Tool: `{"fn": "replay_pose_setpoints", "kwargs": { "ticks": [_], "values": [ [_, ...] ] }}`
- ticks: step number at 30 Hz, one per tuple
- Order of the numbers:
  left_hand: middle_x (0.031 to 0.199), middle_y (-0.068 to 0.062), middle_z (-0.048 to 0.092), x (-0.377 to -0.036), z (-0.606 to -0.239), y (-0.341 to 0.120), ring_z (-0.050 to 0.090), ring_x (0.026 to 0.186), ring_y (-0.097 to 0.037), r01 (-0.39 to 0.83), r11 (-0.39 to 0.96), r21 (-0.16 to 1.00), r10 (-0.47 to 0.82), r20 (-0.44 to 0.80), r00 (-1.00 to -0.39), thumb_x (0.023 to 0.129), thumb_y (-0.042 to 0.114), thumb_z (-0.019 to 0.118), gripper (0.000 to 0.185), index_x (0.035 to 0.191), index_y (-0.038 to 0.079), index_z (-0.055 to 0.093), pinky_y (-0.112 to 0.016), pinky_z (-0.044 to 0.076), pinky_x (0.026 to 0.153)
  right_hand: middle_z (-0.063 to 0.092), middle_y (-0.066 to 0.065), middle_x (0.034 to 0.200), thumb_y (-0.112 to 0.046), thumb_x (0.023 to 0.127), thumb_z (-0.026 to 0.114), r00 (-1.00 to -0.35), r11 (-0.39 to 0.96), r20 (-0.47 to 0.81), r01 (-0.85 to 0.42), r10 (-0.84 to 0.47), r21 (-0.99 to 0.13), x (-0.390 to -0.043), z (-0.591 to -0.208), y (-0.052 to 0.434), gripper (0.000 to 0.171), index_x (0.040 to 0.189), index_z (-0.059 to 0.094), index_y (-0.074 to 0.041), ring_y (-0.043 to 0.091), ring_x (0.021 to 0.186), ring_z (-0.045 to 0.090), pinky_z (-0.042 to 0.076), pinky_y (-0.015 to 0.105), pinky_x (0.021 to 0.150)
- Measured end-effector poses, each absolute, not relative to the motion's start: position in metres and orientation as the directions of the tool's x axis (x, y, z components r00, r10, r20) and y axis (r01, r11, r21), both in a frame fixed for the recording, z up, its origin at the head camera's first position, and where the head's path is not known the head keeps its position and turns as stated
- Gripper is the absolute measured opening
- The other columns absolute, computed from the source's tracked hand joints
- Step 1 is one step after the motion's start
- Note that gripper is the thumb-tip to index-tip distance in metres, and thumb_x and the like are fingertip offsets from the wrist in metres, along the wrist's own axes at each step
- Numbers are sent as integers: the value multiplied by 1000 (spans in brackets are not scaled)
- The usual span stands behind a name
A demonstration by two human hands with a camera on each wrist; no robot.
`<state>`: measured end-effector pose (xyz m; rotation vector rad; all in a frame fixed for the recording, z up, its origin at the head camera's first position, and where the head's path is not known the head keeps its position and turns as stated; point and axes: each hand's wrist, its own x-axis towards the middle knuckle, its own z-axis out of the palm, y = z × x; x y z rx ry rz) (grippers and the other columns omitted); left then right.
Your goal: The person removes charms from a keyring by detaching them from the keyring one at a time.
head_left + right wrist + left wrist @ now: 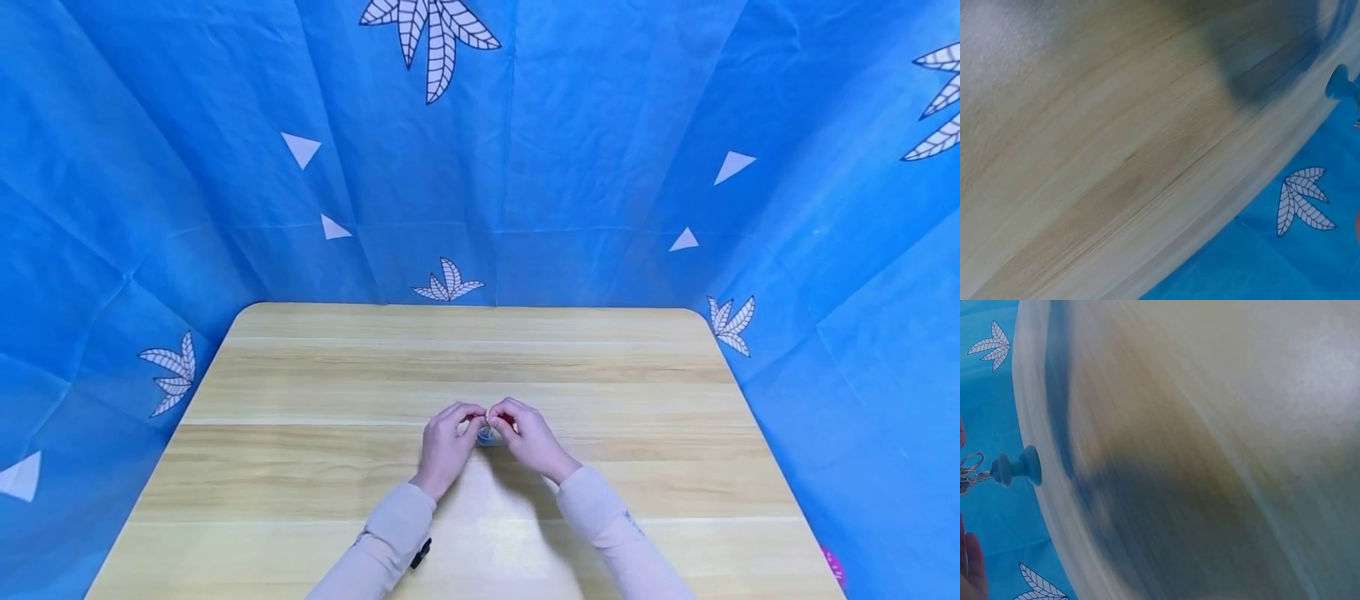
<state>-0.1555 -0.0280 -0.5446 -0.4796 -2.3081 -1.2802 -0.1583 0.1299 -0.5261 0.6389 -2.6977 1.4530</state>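
Note:
Near the middle of the table, a keychain hangs between both hands. Its blue spool-shaped piece has a wide round end, plainly seen in the left wrist view. A short chain joins that blue piece to a silver metal ring. My left hand pinches the keychain's metal part from the left with thumb and forefinger. From the other side, my right hand pinches the same metal part, fingertips close to the left ones. In the right wrist view only the blue end shows at the edge.
The pale wooden table spreads out under both arms, with rounded far corners. A blue cloth with white leaf prints hangs around its back and sides. A small black thing shows beside the left sleeve.

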Motion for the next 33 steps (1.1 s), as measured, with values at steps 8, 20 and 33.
{"fn": "replay_pose_setpoints", "kwargs": {
  "ticks": [8,20,33],
  "values": [
    [93,2,69,-151,-545,-26,65,88,-12,458,515,724,64,500,-863,79,9,70,10,87,13,68,-29,53,81,59,-5,83,-9,90,56,-932,490,198,-332,-305,-806,-159,-526,129,6,91,62,-11,6,69,48,45,19,60],
    [92,1,69,-149,-544,-24,65,87,-14,473,545,693,85,515,-853,78,11,70,11,88,12,69,-30,53,78,59,-4,80,-8,89,57,-931,488,228,-345,-285,-802,-157,-525,129,5,89,62,-10,4,67,47,44,18,58],
    [74,6,66,-164,-548,-34,61,66,-9,664,668,335,296,700,-650,75,12,69,7,76,16,64,-23,50,59,59,-4,83,-6,89,56,-934,501,169,-315,-315,-806,-157,-528,130,7,88,61,-10,5,69,48,45,19,61]
  ]
}}
